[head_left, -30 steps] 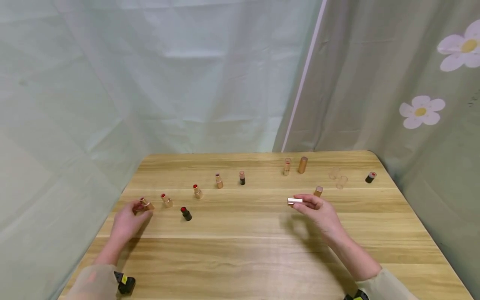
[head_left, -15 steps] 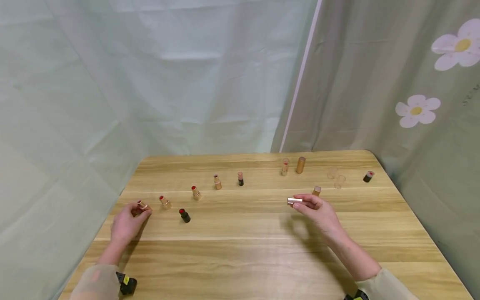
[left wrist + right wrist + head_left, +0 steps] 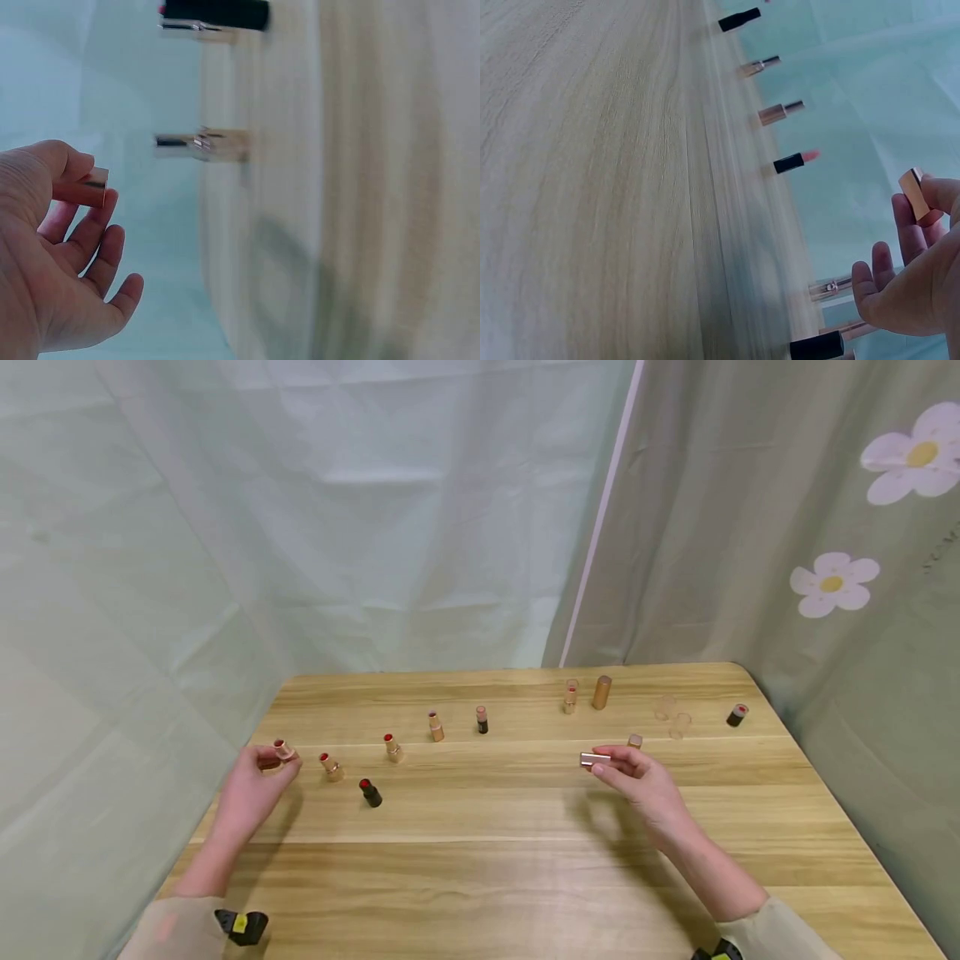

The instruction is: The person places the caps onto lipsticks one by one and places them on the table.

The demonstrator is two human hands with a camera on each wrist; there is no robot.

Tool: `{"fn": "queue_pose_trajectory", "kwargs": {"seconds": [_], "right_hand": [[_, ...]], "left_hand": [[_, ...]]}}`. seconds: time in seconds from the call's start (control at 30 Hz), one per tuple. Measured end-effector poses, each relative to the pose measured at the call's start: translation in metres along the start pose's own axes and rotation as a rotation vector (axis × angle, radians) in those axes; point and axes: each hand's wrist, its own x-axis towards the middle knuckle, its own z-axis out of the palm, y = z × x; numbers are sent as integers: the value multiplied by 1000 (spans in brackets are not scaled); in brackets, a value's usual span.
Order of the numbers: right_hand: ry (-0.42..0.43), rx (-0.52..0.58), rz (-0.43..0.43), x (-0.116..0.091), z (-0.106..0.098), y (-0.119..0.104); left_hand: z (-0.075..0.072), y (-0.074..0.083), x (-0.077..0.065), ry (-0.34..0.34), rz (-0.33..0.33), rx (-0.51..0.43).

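At the table's left side my left hand (image 3: 251, 789) pinches an uncapped rose-gold lipstick (image 3: 283, 749) between thumb and fingers. In the left wrist view that lipstick (image 3: 81, 191) is raised off the tabletop, the other fingers loosely bent below it. My right hand (image 3: 648, 785) holds a shiny rose-gold lipstick cap (image 3: 594, 759) sideways above the table; the right wrist view shows the cap (image 3: 915, 193) between thumb and index finger. Nearest the left hand stands an open gold lipstick (image 3: 332, 767). A gold tube (image 3: 635, 741) stands just behind the right hand, its lower part hidden.
More uncapped lipsticks stand in a loose row: two gold ones (image 3: 393, 748), a black one (image 3: 371, 792) and a pink-tipped black one (image 3: 482, 720). Farther right are a clear-capped lipstick (image 3: 570, 699), a closed gold tube (image 3: 602, 692), clear caps (image 3: 680, 725) and another black lipstick (image 3: 737, 715).
My left hand has raised the rose-gold lipstick up off the table, its shadow now apart from it. The right hand with the cap has shifted only slightly.
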Motion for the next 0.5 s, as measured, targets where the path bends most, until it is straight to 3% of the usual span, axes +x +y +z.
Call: {"fn": "queue_pose_trajectory", "kwargs": {"seconds": [0.27,0.4,0.5], "right_hand": [[13,-7,-1,-3,-1,-4],[11,-25,3,-3,-2,-7],[18,-37,-1,-2,-3,-7]], "left_hand": [[-1,32,3,-10,70,-15],[8,58,-1,-39,84,-41],[19,78,-5,-102,91,-73]]}}
